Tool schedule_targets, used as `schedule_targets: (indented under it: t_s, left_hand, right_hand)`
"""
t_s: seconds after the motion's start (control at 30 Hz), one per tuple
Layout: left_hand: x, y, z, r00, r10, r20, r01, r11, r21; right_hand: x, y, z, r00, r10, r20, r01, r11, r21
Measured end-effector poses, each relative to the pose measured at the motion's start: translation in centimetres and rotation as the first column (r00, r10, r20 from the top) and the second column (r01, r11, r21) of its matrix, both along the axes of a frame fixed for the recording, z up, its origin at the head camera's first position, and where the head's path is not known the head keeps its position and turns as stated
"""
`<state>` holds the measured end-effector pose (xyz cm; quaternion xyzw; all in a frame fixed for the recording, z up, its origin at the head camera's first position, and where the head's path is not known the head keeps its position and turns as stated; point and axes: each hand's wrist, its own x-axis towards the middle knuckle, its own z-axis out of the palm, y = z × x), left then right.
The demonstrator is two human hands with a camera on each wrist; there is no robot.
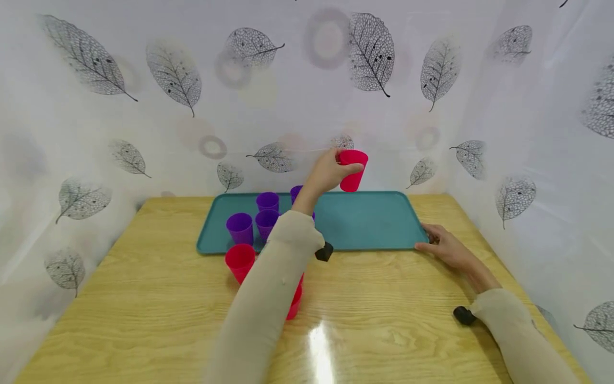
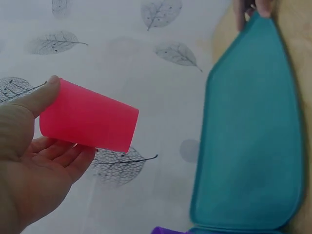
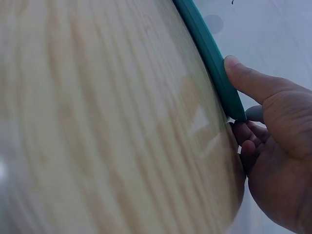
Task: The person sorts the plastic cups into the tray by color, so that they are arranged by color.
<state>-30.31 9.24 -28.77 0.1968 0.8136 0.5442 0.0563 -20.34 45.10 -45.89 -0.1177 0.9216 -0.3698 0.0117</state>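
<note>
My left hand grips a red plastic cup between thumb and fingers, upright, above the back edge of the teal tray. The left wrist view shows the thumb on one side of the cup and the fingers on the other. At the tray's front right corner my right hand holds the rim, its thumb pressing the outer edge and its other fingers curled by the corner. Several purple cups stand on the tray's left part, some partly hidden by my left arm.
In front of the tray, more red cups stand on the wooden table, largely covered by my left sleeve. A white leaf-printed curtain hangs behind the table and along both sides.
</note>
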Motion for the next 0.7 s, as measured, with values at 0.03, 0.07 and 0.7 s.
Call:
schedule_targets:
  t_s: [0.03,0.07,0.7]
  left_hand:
    - [-0.1,0.4,-0.5,1.0,0.018,0.01,-0.018,1.0,-0.002]
    - [-0.1,0.8,-0.9,0.999,0.033,0.019,-0.033,0.999,0.003]
    - [1.9,7.4,-5.8,0.919,0.394,0.037,-0.395,0.913,0.099]
  right_hand:
    - [0.0,0.0,0.0,1.0,0.0,0.001,0.0,1.0,-0.001]
    - [0.1,0.0,0.1,1.0,-0.002,0.005,0.002,1.0,0.003]
    - [-0.1,0.3,0.2,1.0,0.005,-0.027,-0.004,0.999,0.038]
